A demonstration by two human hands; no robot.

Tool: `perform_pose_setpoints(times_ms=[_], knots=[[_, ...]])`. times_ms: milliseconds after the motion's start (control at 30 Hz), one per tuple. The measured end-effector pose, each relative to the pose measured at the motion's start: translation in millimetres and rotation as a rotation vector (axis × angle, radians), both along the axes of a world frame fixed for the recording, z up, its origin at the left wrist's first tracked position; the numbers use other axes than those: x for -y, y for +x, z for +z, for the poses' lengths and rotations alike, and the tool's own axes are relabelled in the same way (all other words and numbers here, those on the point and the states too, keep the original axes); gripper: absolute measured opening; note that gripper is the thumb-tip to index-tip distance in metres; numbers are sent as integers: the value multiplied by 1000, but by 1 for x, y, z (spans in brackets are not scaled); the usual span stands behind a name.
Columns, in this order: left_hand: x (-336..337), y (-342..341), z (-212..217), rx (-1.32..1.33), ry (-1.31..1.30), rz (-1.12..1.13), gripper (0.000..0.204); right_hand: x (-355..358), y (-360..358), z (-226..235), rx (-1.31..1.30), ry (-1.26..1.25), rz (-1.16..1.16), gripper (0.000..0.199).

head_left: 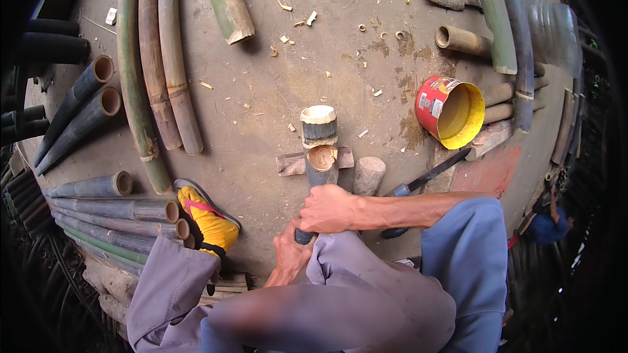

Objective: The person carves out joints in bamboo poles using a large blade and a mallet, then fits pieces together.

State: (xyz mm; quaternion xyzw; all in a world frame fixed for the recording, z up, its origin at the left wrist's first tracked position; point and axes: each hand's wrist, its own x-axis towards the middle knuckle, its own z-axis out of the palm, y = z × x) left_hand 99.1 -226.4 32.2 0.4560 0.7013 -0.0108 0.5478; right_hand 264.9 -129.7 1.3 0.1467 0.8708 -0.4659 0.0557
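Note:
A dark bamboo tube (318, 131) points away from me, with a pale cut rim at its far end and a scooped opening in its upper side. Its far part lies over a short flat piece of wood (290, 164). My right hand (329, 209) is closed around the tube below the opening. Lower down, my left hand (290, 253) closes around the near end, where a dark tip shows between the two hands. Part of the left fingers is hidden. Just right of the tube stands a short wooden stub (369, 175).
A red and yellow tin (432, 108) stands at the right, near a long dark blade (439, 168) with a handle. Long bamboo poles (152, 59) lie at the far left, and cut bamboo tubes (114, 209) at the near left. Chips litter the ground (248, 131). My sandalled foot (212, 219) is beside the tubes.

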Motion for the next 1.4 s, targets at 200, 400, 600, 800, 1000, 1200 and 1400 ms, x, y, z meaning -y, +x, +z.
perform_pose_setpoints(times_ms=[200, 400, 600, 800, 1000, 1200, 1400], knots=[[-115, -61, -6, -48, -20, -425, 37, -37, -29, -13, -16, 50, -414, 26], [-236, -27, 30, -170, 212, -1038, 28, -51, -20, 10, -53, 8, -929, 44], [-116, -63, 1, -96, 31, -373, 36, -53, -29, 8, 69, -20, -318, 38], [-184, -42, 30, -115, 65, -612, 28, -46, -23, 11, 26, 32, -674, 39], [-197, -36, 34, -203, 93, -791, 29, -41, -15, 5, -130, 15, -780, 34], [-201, -35, 23, -101, 161, -810, 28, -39, -12, 7, -71, 22, -835, 44], [-238, -6, 40, -248, 190, -1067, 24, -34, -10, 8, -201, -69, -1018, 45]])
